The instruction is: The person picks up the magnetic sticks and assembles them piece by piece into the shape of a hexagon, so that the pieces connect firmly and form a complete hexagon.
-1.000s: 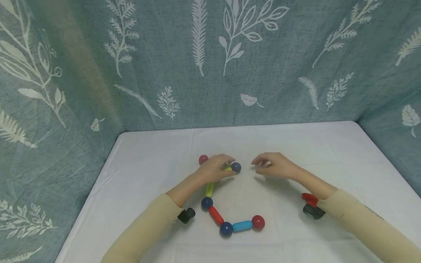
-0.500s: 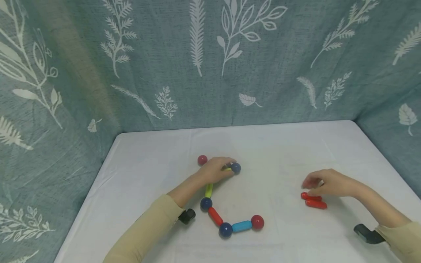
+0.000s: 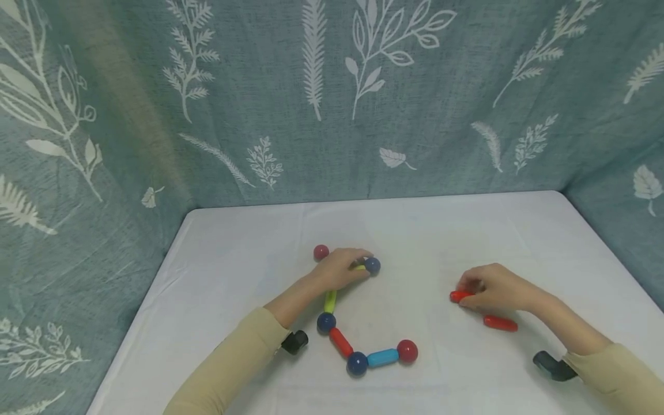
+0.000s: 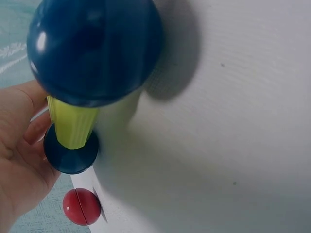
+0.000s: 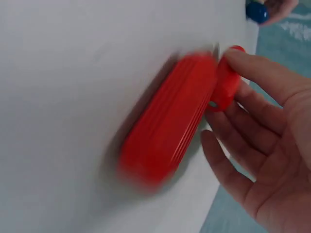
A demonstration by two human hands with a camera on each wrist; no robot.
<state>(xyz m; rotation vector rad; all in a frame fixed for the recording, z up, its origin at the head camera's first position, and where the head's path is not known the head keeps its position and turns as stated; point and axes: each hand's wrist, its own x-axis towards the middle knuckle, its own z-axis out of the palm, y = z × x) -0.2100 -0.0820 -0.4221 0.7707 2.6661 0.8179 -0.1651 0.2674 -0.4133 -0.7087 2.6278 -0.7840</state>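
In the head view my left hand point(image 3: 339, 269) holds a yellow-green magnetic rod point(image 3: 359, 267), thumb and fingers either side, just short of a dark blue ball point(image 3: 372, 265). It covers part of the linked chain. In the left wrist view a large blue ball point(image 4: 95, 51), a yellow-green rod point(image 4: 73, 125) and another blue ball point(image 4: 71, 153) stand beside that hand. My right hand point(image 3: 498, 287) pinches a red magnetic rod point(image 3: 459, 296) between thumb and fingers. A second red magnetic rod point(image 3: 500, 323) lies loose on the cloth below it, large and blurred in the right wrist view.
From the left hand the chain runs toward me: a blue ball point(image 3: 326, 323), red rod point(image 3: 340, 342), blue ball point(image 3: 357, 364), light blue rod point(image 3: 383, 358) and red ball point(image 3: 407, 351). Another red ball point(image 3: 321, 252) sits behind the left hand. A patterned curtain point(image 3: 332, 144) borders the white table point(image 3: 249, 242).
My right hand went from the middle out to the two red rods on the right, took one, and is moving back left with it. The left hand has barely moved.
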